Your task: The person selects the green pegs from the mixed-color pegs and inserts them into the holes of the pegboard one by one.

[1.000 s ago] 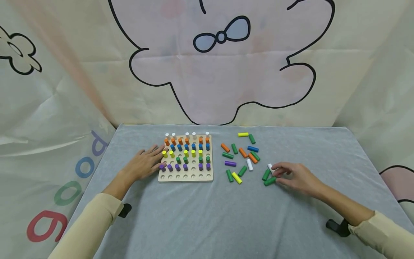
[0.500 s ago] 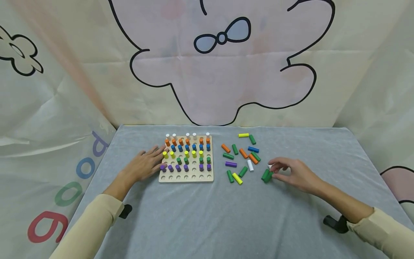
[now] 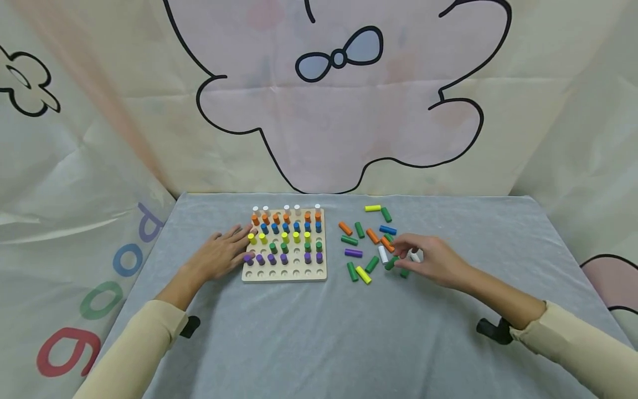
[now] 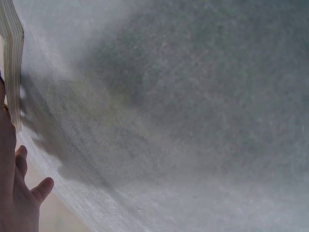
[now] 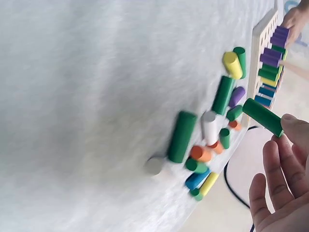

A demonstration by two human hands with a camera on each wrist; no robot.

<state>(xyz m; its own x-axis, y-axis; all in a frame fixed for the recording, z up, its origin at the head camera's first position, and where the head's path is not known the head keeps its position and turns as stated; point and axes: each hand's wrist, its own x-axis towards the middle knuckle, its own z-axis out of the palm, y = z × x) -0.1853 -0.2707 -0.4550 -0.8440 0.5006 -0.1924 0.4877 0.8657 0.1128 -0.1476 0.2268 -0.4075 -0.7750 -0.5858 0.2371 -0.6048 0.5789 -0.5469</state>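
Observation:
My right hand pinches a green peg between thumb and fingertips, held above the cloth. Under and beside that hand lie a white peg and another green peg. On the left side of a wooden pegboard rests my left hand, fingers spread and stretched along its edge. Rows of white, orange, blue, yellow, green and purple pegs stand upright in the board, with some holes bare. The left wrist view catches only part of the left hand and the board's side.
Loose pegs lie scattered between board and right hand, among them a purple peg, a yellow peg, a blue peg and an orange peg. Grey cloth covers the table. A printed curtain hangs behind.
My right hand has picked up a green peg and moved left with it, toward the loose pegs. The left hand stays on the board.

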